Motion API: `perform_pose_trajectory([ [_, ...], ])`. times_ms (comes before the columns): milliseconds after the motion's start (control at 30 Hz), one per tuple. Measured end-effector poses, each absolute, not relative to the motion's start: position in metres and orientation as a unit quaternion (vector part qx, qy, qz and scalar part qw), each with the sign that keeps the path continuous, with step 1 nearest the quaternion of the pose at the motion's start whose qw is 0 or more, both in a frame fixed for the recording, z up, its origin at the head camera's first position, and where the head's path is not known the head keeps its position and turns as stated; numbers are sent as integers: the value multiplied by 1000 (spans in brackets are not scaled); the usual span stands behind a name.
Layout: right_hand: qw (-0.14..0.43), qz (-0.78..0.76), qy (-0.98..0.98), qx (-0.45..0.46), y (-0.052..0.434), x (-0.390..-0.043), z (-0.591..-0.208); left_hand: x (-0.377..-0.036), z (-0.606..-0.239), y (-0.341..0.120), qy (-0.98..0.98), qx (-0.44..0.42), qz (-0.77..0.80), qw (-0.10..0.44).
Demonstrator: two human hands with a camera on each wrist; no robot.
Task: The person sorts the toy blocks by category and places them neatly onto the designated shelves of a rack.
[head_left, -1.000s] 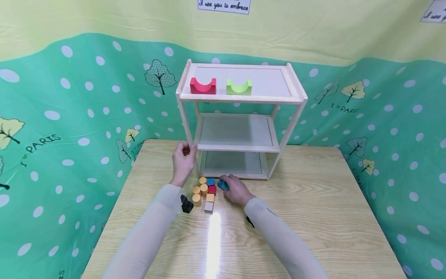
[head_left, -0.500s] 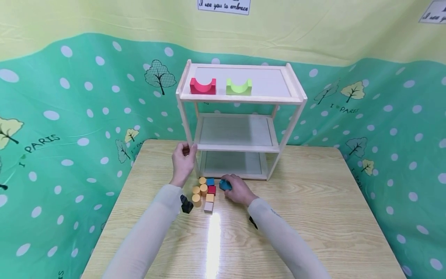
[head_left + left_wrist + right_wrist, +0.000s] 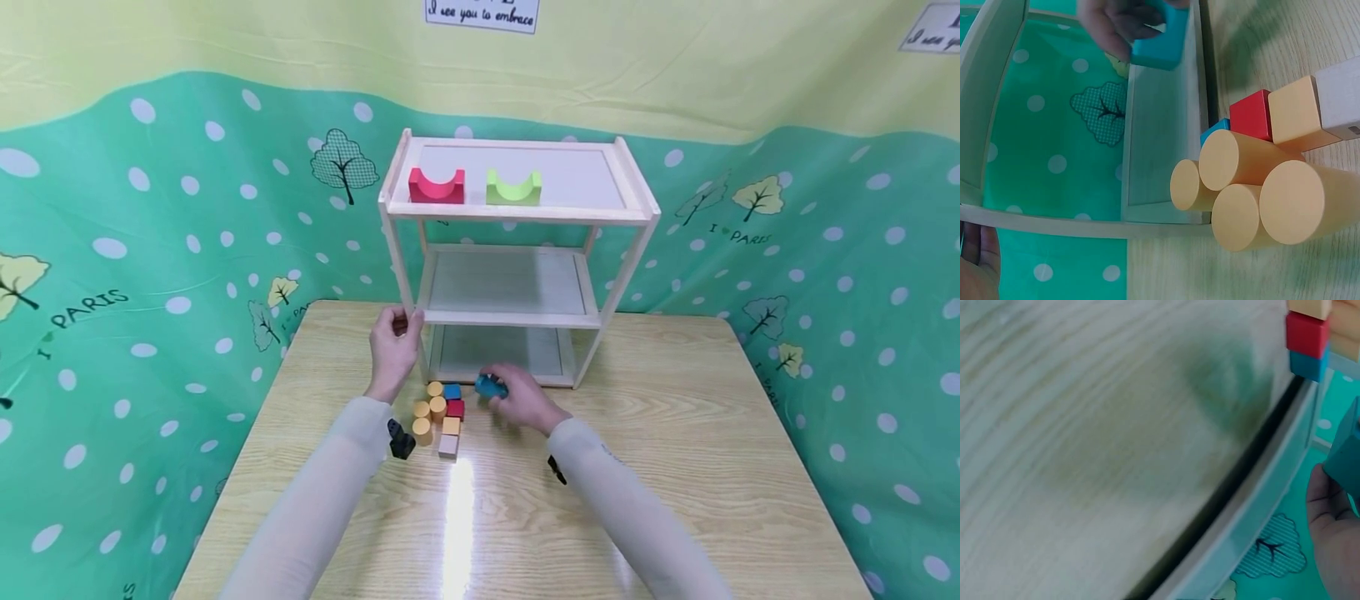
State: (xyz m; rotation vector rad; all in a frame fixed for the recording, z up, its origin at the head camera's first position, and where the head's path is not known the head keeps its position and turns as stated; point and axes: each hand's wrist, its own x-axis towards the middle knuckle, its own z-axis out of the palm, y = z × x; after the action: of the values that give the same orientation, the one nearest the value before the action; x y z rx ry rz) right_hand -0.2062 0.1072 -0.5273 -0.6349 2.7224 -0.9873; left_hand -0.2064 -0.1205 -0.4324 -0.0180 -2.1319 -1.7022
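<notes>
The left hand (image 3: 395, 348) wraps its fingers round the front left post of the wooden shelf unit (image 3: 517, 258), just below the middle shelf, so its grip is closed on that post. Just right of that hand and in front of the shelf unit's bottom edge, a small cluster of blocks lies on the bench (image 3: 675, 467): four yellow cylinders (image 3: 429, 410) lie on their sides, stacked together, and beside them runs a row of cubes, a blue cube (image 3: 452, 391) nearest the shelf unit, then a red cube (image 3: 456, 408), an orange cube (image 3: 452, 425) and a pale cube (image 3: 449, 446) farthest from it. A black wrist-worn device (image 3: 401, 439) shows on the left sleeve, close to the cylinders.

Right of the cluster, the right hand (image 3: 525, 398) holds a teal block (image 3: 491, 387), its grip closed round it with fingers curled over the top. The teal block is lifted off the bench, just in front of the shelf unit's lowest level, as the left wrist view (image 3: 1159, 44) shows it at that opening.

On the shelf unit's top level stand a red arch block (image 3: 437, 185) and, to its right, a green arch block (image 3: 514, 187), both with the curved hollow facing up and set near the front rail.
</notes>
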Motion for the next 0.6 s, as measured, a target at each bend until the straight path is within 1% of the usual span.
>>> perform_pose_trajectory([
  [167, 83, -335, 910, -229, 112, -207, -517, -209, -436, -122, -760, -10, -616, 204],
  [400, 70, -321, 908, -259, 118, -205, -496, -226, -464, -129, -755, -4, -622, 206],
  [600, 53, -297, 907, -294, 123, -201, -475, -227, -467, -129, -757, -2, -618, 212],
])
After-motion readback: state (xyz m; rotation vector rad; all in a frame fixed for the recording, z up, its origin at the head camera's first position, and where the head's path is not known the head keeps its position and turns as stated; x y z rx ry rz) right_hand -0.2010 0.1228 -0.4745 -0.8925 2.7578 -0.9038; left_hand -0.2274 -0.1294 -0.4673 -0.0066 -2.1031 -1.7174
